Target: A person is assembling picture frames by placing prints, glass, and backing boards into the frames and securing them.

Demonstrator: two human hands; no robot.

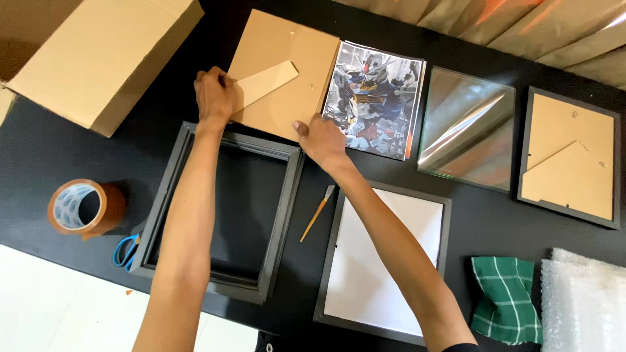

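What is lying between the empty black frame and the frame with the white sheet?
In the head view, a small wooden-handled tool lies between the empty black frame and the white-sheet frame.
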